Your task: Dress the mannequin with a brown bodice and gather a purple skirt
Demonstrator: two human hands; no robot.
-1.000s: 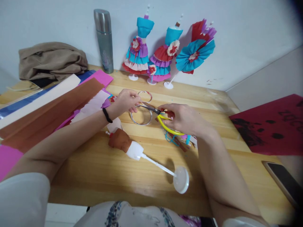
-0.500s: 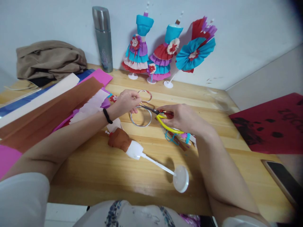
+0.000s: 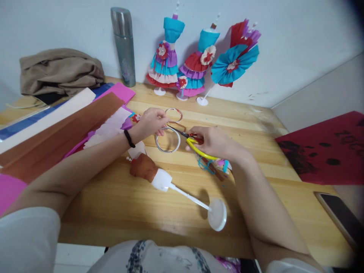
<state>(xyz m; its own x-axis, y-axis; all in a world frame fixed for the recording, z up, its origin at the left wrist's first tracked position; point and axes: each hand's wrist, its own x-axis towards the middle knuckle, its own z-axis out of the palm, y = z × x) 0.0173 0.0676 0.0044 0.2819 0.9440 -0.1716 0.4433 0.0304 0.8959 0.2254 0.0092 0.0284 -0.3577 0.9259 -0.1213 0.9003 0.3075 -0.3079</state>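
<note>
My left hand [image 3: 154, 120] is closed in a pinch at the upper edge of a thin white ring, which looks like a nearly used-up roll of tape [image 3: 178, 146]. What lies between the fingertips is mostly hidden. In my right hand [image 3: 212, 141] are scissors [image 3: 200, 151] with a yellow and red handle, their dark blades reaching left to the left fingertips. A second ring [image 3: 181, 115], white with reddish patches, is just behind. Nearer to me, a small white dress form [image 3: 162, 180] wrapped in brown paper lies on its side, its round base to the right.
Three small dress forms in coloured crepe paper [image 3: 174, 30] stand along the wall beside a thermos [image 3: 125, 57]. Paper sheets [image 3: 65, 132] and brown cloth [image 3: 59, 72] lie left. Scraps [image 3: 209, 167] lie under my right wrist. A phone [image 3: 335, 216] and red board [image 3: 327, 151] are right.
Both hands have shifted slightly left, and the scissors moved with the right one. The white tape ring has also slid a little left. The dress form lies where it was.
</note>
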